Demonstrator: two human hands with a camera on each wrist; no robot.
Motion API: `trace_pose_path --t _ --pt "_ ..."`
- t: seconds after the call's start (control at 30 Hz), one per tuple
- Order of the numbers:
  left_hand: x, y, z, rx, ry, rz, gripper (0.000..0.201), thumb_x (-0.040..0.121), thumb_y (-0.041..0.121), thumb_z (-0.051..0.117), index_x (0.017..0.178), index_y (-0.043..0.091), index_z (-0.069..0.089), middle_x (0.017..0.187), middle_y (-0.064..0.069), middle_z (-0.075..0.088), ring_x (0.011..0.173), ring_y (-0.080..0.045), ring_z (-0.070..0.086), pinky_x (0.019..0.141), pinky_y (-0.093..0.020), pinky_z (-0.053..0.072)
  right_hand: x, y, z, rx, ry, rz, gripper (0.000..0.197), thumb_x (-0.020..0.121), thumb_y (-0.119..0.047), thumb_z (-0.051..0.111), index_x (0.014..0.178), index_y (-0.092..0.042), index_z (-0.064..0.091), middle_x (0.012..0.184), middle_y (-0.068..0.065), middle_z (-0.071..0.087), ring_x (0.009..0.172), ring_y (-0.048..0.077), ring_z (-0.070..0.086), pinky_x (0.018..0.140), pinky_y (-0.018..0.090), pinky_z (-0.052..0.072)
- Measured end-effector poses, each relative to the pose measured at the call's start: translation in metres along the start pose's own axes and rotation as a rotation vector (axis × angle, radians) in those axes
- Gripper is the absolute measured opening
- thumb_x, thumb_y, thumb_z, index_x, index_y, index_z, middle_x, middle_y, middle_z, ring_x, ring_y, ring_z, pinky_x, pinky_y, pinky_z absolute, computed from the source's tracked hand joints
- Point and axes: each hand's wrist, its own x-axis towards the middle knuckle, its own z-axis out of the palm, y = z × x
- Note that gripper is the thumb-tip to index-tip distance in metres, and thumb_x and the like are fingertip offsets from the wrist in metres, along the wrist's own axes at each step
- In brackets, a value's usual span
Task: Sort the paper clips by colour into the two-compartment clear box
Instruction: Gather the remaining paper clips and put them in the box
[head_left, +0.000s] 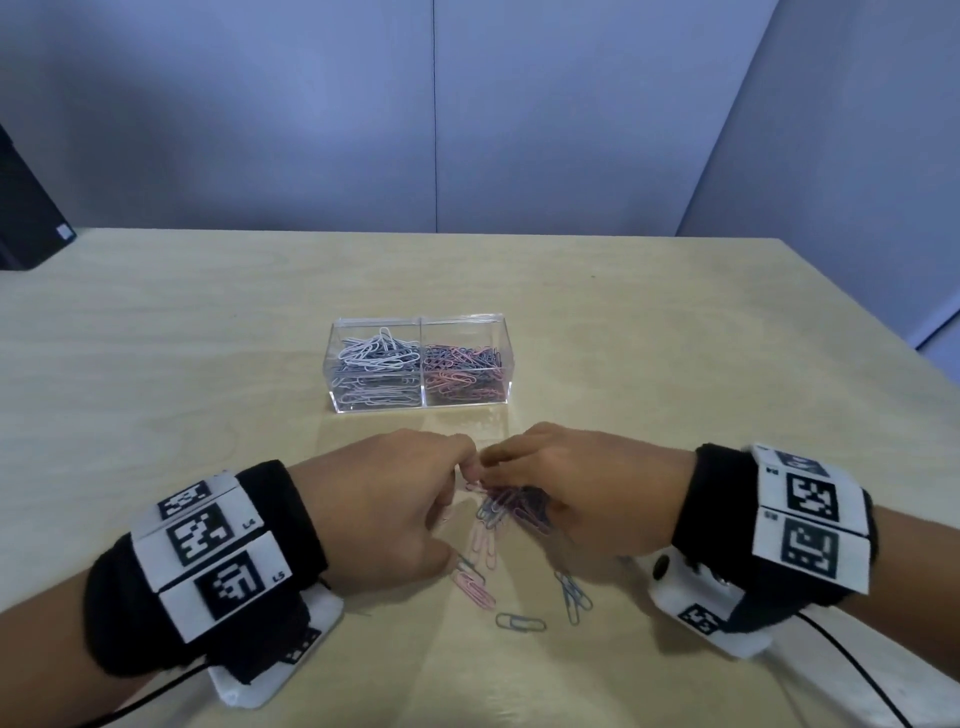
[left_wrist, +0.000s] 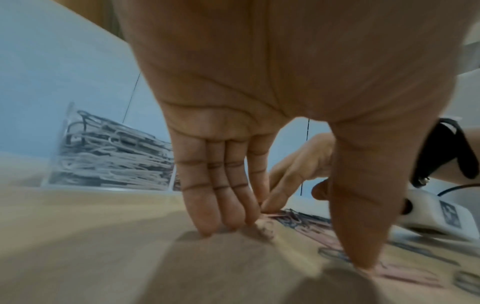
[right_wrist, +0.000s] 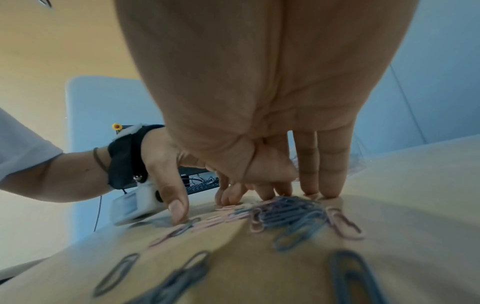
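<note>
The clear two-compartment box (head_left: 421, 325) stands mid-table; white and grey clips (head_left: 376, 353) fill its left half, pink and blue clips (head_left: 465, 371) its right. Nearer to me lies a loose pile of blue and pink paper clips (head_left: 514, 506), also seen in the right wrist view as a pile (right_wrist: 288, 211). My left hand (head_left: 456, 506) stands with straight fingers on the table left of the pile, its thumb (left_wrist: 361, 257) pressing down by a clip. My right hand (head_left: 498, 467) rests straight fingertips (right_wrist: 327, 191) on the pile's far edge. Both hands' fingertips nearly meet.
Stray pink clips (head_left: 475, 587) and blue clips (head_left: 571, 597) lie between my wrists, one more (head_left: 519, 622) nearest me. White wrist units (head_left: 275, 670) with cables rest on the wood. A dark object (head_left: 26, 208) sits far left; blue-grey partitions stand behind the table.
</note>
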Motion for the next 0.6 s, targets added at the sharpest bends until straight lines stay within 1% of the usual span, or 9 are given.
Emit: trace_pose_path --t 0.13,0.2,0.27,0.3,0.37,0.4,0.43,0.53,0.6 --pt "-0.007 0.001 0.004 0.086 -0.06 0.002 0.065 0.059 0.059 0.068 0.115 0.042 0.039 0.097 0.02 0.048 0.09 -0.002 0.05 0.083 -0.032 0.05 -0.018 -0.006 0.006 0.068 0.047 -0.092 0.034 0.091 -0.01 0.049 0.122 -0.016 0.064 0.123 -0.001 0.062 0.111 0.022 0.056 0.091 0.036 0.048" --pt "-0.003 0.003 0.005 0.112 -0.06 0.014 0.062 0.062 0.06 0.069 0.115 0.041 0.043 0.097 0.019 0.047 0.09 -0.004 0.049 0.083 -0.032 0.05 -0.03 -0.009 0.001 0.132 0.048 -0.084 0.042 0.088 -0.008 0.048 0.126 -0.019 0.062 0.122 -0.004 0.064 0.108 0.016 0.059 0.09 0.03 0.048" --pt "0.002 0.006 0.005 0.113 -0.046 0.029 0.054 0.066 0.058 0.07 0.112 0.038 0.049 0.092 0.017 0.048 0.086 -0.005 0.05 0.082 -0.032 0.05 -0.041 -0.008 -0.007 0.161 0.059 -0.019 0.054 0.082 -0.004 0.048 0.131 -0.023 0.058 0.122 -0.006 0.063 0.105 0.01 0.058 0.089 0.024 0.047" --pt "0.005 0.009 0.006 0.114 -0.041 0.041 0.049 0.069 0.057 0.07 0.109 0.037 0.051 0.09 0.017 0.049 0.085 -0.006 0.05 0.081 -0.032 0.05 -0.046 -0.006 -0.009 0.153 0.083 0.026 0.055 0.083 -0.005 0.049 0.134 -0.024 0.056 0.122 -0.007 0.062 0.106 0.008 0.057 0.089 0.022 0.047" --pt "0.01 0.017 0.008 0.122 -0.033 0.07 0.042 0.073 0.055 0.069 0.107 0.034 0.055 0.088 0.016 0.051 0.083 -0.007 0.051 0.08 -0.032 0.05 -0.056 -0.001 -0.01 0.104 0.119 0.141 0.048 0.091 -0.017 0.051 0.138 -0.028 0.05 0.122 -0.01 0.058 0.106 0.005 0.056 0.087 0.019 0.046" --pt "0.012 0.021 0.009 0.125 -0.031 0.081 0.04 0.075 0.053 0.068 0.108 0.033 0.057 0.089 0.015 0.052 0.083 -0.008 0.051 0.08 -0.031 0.05 -0.062 0.001 -0.009 0.07 0.107 0.199 0.045 0.092 -0.024 0.053 0.136 -0.03 0.05 0.119 -0.011 0.056 0.102 0.005 0.056 0.084 0.019 0.046" --pt "0.014 0.024 0.01 0.127 -0.031 0.093 0.039 0.077 0.051 0.067 0.11 0.032 0.058 0.089 0.014 0.053 0.083 -0.008 0.051 0.079 -0.03 0.05 -0.066 0.002 -0.007 0.05 0.073 0.25 0.039 0.09 -0.028 0.056 0.129 -0.032 0.052 0.114 -0.013 0.055 0.097 0.006 0.056 0.081 0.02 0.048" --pt "0.017 0.028 0.013 0.119 -0.029 0.134 0.04 0.08 0.048 0.065 0.115 0.032 0.058 0.09 0.014 0.051 0.084 -0.007 0.049 0.08 -0.03 0.05 -0.076 -0.002 -0.002 0.08 -0.018 0.372 0.018 0.08 -0.033 0.062 0.097 -0.034 0.057 0.097 -0.016 0.05 0.081 0.005 0.056 0.068 0.022 0.05" --pt "0.015 0.026 0.013 0.093 -0.031 0.139 0.05 0.074 0.053 0.065 0.118 0.034 0.054 0.09 0.017 0.05 0.084 -0.005 0.049 0.08 -0.03 0.052 -0.074 -0.006 0.002 0.107 -0.004 0.401 0.015 0.076 -0.037 0.063 0.088 -0.029 0.056 0.093 -0.014 0.049 0.077 0.007 0.055 0.067 0.024 0.051"
